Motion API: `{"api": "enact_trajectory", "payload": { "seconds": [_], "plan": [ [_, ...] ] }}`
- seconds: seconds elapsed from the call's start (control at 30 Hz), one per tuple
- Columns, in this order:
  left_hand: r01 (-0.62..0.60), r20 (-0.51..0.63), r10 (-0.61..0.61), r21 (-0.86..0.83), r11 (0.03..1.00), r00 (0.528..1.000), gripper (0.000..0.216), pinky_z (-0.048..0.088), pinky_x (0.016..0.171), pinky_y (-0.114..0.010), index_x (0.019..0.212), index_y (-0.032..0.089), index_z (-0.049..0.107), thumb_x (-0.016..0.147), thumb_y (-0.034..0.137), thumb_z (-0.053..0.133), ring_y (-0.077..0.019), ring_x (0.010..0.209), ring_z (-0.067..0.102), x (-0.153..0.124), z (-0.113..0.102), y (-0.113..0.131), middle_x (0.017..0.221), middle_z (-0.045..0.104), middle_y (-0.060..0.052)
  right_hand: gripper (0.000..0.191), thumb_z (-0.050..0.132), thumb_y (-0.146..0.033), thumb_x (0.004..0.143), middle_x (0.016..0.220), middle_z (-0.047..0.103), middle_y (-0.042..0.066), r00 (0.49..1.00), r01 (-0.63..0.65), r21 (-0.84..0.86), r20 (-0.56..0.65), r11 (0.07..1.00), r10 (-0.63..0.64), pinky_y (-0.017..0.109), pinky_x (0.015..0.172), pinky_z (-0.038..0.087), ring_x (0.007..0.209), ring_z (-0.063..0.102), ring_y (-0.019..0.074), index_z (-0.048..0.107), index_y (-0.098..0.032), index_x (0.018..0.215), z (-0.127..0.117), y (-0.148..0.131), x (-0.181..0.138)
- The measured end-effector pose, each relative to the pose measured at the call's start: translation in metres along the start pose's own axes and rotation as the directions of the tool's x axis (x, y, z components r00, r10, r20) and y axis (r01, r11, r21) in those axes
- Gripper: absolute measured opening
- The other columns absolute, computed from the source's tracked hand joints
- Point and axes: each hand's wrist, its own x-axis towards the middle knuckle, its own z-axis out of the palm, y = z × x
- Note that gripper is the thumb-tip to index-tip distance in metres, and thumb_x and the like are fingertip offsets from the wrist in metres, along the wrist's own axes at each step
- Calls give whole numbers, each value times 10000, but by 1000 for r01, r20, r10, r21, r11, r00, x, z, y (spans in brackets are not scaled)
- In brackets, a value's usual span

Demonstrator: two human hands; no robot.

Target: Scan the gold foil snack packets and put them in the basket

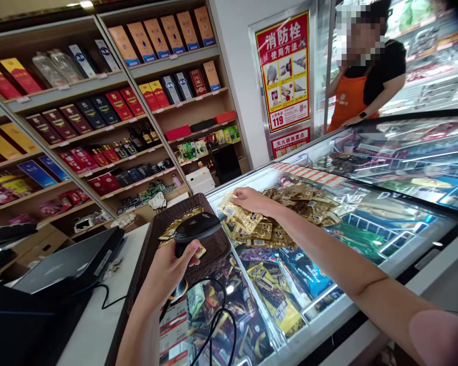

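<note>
My left hand (171,264) is wrapped around the handle of a black barcode scanner (197,225), whose cable hangs down in front. The scanner's head is over a brown woven basket (217,249) with gold packets (175,225) inside. With the fingers of my right hand (248,199) I hold a gold snack packet (240,214) by its upper edge, right of the basket. Beneath and beside it, a heap of similar gold packets (301,201) lies on the glass top of a freezer (267,310). How many packets my fingers pinch I cannot tell.
Wrapped ice creams (278,300) show through the freezer glass. At left, a dark screen device (68,259) stands on a white counter (99,310). Shelves of boxed bottles (76,119) line the back wall. A person in an orange apron (349,99) leans at the freezer's far side.
</note>
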Motion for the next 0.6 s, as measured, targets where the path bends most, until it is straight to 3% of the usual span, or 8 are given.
{"api": "enact_trajectory", "payload": {
  "seconds": [0.6],
  "plan": [
    [-19, 37, 19, 2, 1000, 999, 439, 490, 612, -264, 767, 154, 641, 731, 589, 592, -211, 658, 658, 2, -1, -5, 775, 708, -85, 253, 509, -402, 855, 796, 627, 29, 1000, -1, -141, 1, 990, 2, 215, 577, 339, 686, 532, 144, 588, -168, 907, -5, 3, 1]
  ]
}}
